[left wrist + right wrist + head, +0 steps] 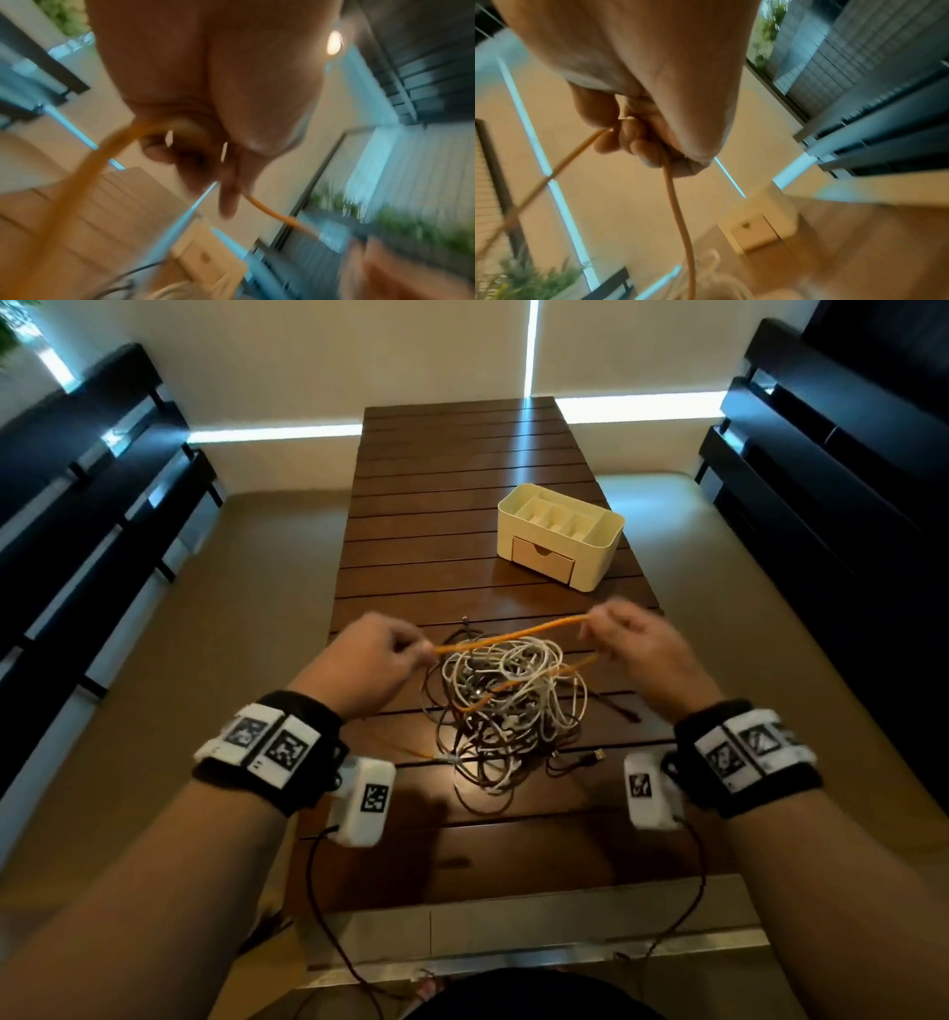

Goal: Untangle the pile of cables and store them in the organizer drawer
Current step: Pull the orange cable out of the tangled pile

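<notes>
A tangled pile of white, black and brown cables (506, 706) lies on the slatted wooden table (462, 469). An orange cable (513, 633) stretches taut above the pile between both hands. My left hand (380, 660) pinches one part of it, and the orange cable (85, 170) curves out of its curled fingers in the left wrist view. My right hand (626, 639) grips the other part; the orange cable (675, 203) hangs down from that fist. Another length of orange cable runs back into the pile. The cream organizer (561, 534) stands beyond, its small drawer (542, 559) closed.
Dark slatted furniture (92, 516) lines both sides of the room, with beige floor between it and the table. Black camera leads (328, 916) trail from my wrists over the table's near edge. The organizer (757, 227) shows blurred in both wrist views.
</notes>
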### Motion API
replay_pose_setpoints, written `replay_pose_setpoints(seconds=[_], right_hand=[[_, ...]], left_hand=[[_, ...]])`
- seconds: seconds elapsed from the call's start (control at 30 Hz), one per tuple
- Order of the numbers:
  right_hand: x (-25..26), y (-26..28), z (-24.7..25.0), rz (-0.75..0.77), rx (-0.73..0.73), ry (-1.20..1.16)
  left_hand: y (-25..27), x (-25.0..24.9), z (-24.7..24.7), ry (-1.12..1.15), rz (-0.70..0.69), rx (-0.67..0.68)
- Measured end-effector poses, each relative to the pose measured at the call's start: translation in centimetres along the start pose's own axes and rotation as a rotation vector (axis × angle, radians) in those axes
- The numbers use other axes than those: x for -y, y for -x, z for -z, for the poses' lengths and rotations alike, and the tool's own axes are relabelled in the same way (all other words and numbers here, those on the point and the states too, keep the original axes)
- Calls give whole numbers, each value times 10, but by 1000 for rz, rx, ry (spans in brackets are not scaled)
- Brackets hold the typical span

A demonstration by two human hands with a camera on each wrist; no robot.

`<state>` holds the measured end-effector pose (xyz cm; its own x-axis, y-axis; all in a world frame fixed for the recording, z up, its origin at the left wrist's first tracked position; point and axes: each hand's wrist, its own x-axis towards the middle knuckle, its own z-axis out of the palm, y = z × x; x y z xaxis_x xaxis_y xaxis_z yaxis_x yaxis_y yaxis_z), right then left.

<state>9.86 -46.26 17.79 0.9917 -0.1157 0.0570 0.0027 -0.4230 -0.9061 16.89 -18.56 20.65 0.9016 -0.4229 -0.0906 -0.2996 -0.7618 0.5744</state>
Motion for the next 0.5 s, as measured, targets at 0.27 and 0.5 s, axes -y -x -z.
replay_pose_setpoints(seconds=[0.27, 0.5], right_hand=[[63, -23, -23, 313, 75, 258], [17, -4, -46, 75, 191, 38]], left_hand=[[-4, -63, -11, 94, -255, 89], [-1, -62, 10, 313, -388, -73]])
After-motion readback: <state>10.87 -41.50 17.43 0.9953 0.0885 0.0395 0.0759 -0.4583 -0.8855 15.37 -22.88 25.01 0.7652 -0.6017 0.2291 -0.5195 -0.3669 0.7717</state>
